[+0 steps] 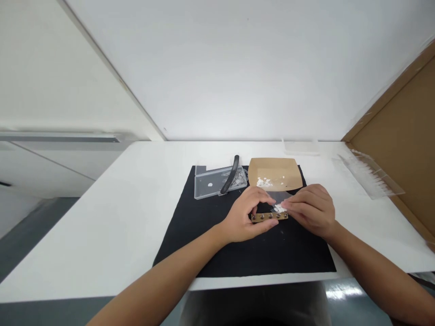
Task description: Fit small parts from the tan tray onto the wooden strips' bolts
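Note:
My left hand (pixel 249 215) curls around the left part of a narrow brown strip (pixel 274 217) bearing a row of several round metal pieces. Its thumb lies along the near side, and the fingers bend over the far side. Just right of it, the fingertips of my right hand (pixel 312 209) are pinched together at a cluster of small white pieces (pixel 279 208). What exactly the right fingertips grip is too small to tell. A clear plastic sheet or bag (pixel 277 196) shows between the hands, partly hidden by the fingers.
Beneath the hands lies a black mat (pixel 210 240) on a white table (pixel 112 217). Behind them are a brown paper tray (pixel 275 165) with white bits, a clear plastic box (pixel 205 190) with small clear parts, and a black curved bar (pixel 231 174). Clear packets (pixel 369 174) lie right.

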The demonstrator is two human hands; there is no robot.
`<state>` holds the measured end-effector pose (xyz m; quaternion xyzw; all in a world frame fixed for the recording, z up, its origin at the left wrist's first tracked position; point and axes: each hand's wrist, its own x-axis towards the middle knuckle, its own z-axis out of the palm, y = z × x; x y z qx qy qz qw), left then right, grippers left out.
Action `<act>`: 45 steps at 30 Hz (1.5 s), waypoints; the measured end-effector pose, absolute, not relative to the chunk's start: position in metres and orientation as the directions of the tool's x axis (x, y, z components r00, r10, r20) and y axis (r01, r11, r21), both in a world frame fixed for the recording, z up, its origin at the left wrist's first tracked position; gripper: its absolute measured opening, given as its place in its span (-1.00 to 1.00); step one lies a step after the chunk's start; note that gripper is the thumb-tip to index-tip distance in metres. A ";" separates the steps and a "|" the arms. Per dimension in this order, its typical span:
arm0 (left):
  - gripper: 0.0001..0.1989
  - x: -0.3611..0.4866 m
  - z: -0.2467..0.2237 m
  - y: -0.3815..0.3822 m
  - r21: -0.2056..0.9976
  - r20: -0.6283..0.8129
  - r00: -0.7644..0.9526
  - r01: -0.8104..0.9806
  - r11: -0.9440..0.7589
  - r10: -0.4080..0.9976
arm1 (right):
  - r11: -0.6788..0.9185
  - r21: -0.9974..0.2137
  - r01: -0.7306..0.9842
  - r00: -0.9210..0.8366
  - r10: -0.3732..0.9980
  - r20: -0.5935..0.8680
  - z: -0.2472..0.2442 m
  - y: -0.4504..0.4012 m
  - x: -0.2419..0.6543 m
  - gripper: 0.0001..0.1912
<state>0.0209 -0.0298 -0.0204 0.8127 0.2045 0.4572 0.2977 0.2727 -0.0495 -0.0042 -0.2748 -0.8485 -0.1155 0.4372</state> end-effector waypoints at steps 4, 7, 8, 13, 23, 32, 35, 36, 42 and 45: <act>-0.65 0.024 -0.021 -0.032 0.673 0.630 0.492 0.042 -0.738 0.602 | 0.829 -0.028 0.558 -0.481 0.351 0.803 -0.010 -0.051 0.269 -0.78; -0.72 0.025 -0.021 -0.032 0.667 0.633 0.498 0.038 -0.744 0.593 | 0.829 -0.017 0.560 -0.482 0.342 0.807 -0.009 -0.052 0.267 -0.78; -0.76 0.025 -0.021 -0.032 0.662 0.636 0.497 0.042 -0.748 0.590 | 0.829 -0.012 0.560 -0.484 0.338 0.807 -0.008 -0.053 0.266 -0.79; -0.82 0.026 -0.018 -0.032 0.655 0.653 0.477 0.033 -0.755 0.587 | 0.825 0.012 0.565 -0.491 0.325 0.808 -0.003 -0.054 0.263 -0.81; -0.77 0.028 -0.020 -0.037 0.758 0.605 0.413 -0.039 -0.651 0.681 | 0.782 0.056 0.621 -0.486 0.327 0.811 -0.008 -0.054 0.260 -0.77; -0.90 0.033 -0.025 -0.039 0.813 0.532 0.353 0.040 -0.581 0.770 | 0.715 0.022 0.699 -0.439 0.405 0.802 -0.006 -0.057 0.254 -0.78; -0.89 0.032 -0.030 -0.037 0.840 0.490 0.330 0.067 -0.538 0.807 | 0.697 0.001 0.717 -0.410 0.421 0.810 -0.007 -0.056 0.254 -0.83; -0.88 0.032 -0.032 -0.036 0.848 0.477 0.317 0.078 -0.524 0.820 | 0.694 -0.020 0.719 -0.392 0.430 0.813 -0.008 -0.055 0.254 -0.84; -0.86 0.028 -0.036 -0.029 0.843 0.502 0.156 0.130 -0.522 0.851 | 0.670 -0.171 0.722 -0.281 0.510 0.813 -0.014 -0.050 0.256 -0.82; -0.85 0.027 -0.034 -0.028 0.868 0.479 0.043 0.121 -0.481 0.876 | 0.656 -0.229 0.719 -0.256 0.556 0.791 -0.016 -0.048 0.256 -0.80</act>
